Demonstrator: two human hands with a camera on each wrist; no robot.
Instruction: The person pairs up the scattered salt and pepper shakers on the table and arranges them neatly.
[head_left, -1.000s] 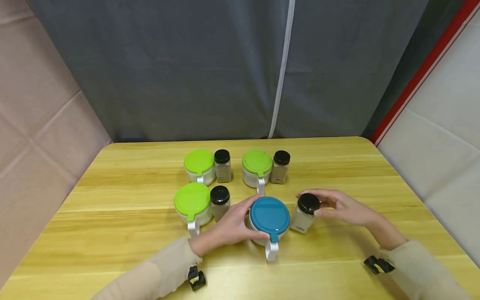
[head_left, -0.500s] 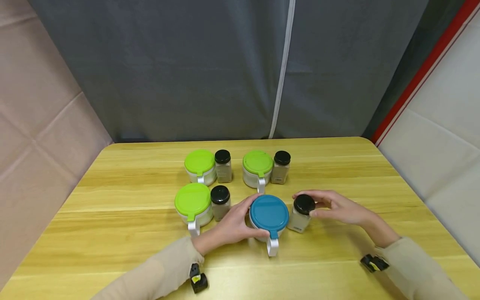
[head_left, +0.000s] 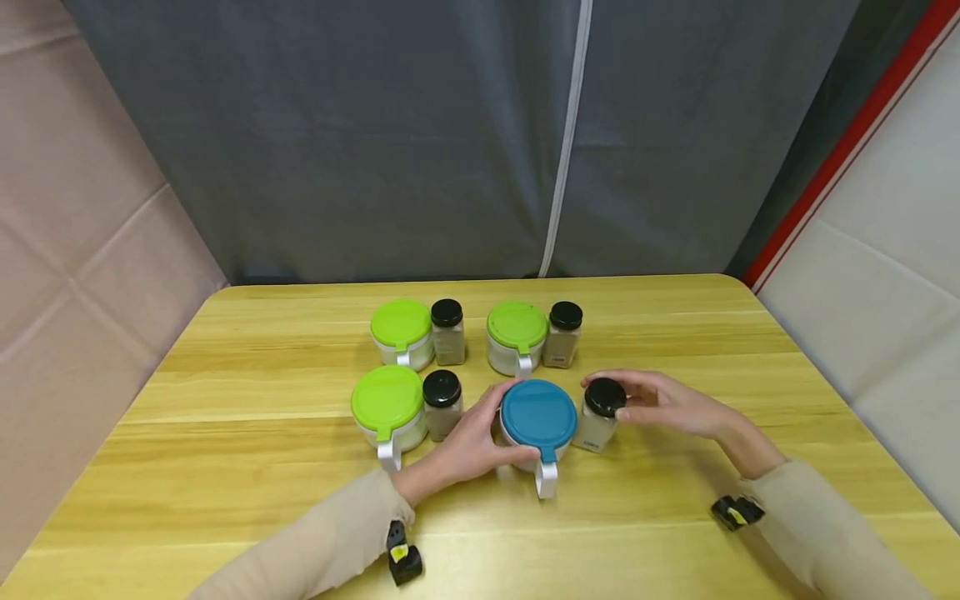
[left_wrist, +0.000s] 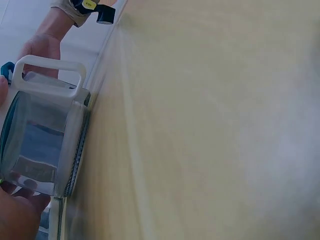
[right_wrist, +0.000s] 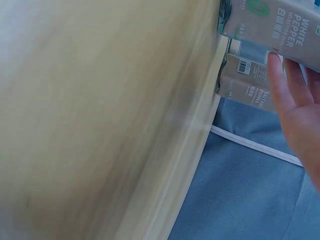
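Observation:
A blue-lidded seasoning jar (head_left: 538, 414) with a white handle is held between the thumb and fingers of my left hand (head_left: 474, 440). In the left wrist view the jar's clear body (left_wrist: 42, 137) shows, its handle (left_wrist: 55, 64) at the top. My right hand (head_left: 675, 406) pinches a black-capped spice bottle (head_left: 596, 430) near its cap, just right of the jar. The right wrist view shows "WHITE PEPPER" printed on this bottle (right_wrist: 280, 25). Both things look upright; whether they touch each other I cannot tell.
Three green-lidded jars stand nearby: back left (head_left: 401, 325), back middle (head_left: 517, 327) and front left (head_left: 387, 402). Beside each is a black-capped bottle: back left (head_left: 448, 333), back right (head_left: 563, 335), front left (head_left: 442, 406). A grey curtain (head_left: 337, 150) hangs behind the wooden table (head_left: 262, 500).
My left hand has shifted the blue-lidded jar slightly away from me. My right hand has brought the spice bottle left and a little back, closer to the jar.

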